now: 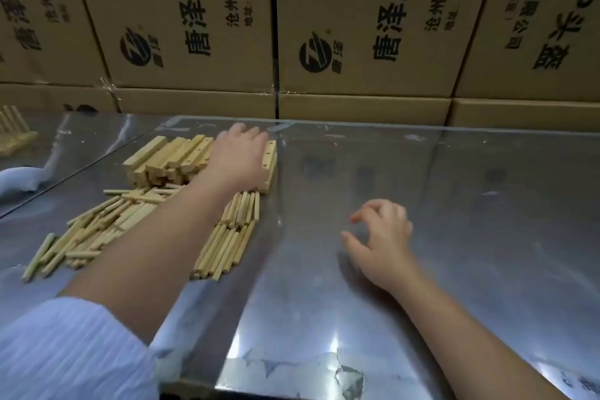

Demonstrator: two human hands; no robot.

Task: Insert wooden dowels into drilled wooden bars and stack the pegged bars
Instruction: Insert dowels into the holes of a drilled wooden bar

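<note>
Head view: left hand (241,156) lies on bars (168,154), grasp possibly closed, cannot tell; bars run roughly 1 o'clock; right hand (383,237) relaxed, empty, farther.

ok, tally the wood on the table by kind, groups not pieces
Bar piles: 1
Dowel spreads: 1, left arm lies across it, pieces too many to count
Pegged-bar groups: 1, far left, cut off by the frame edge
Total: 3

Cardboard boxes (194,26) read "唐泽AH" and "沧州唐泽".
</note>
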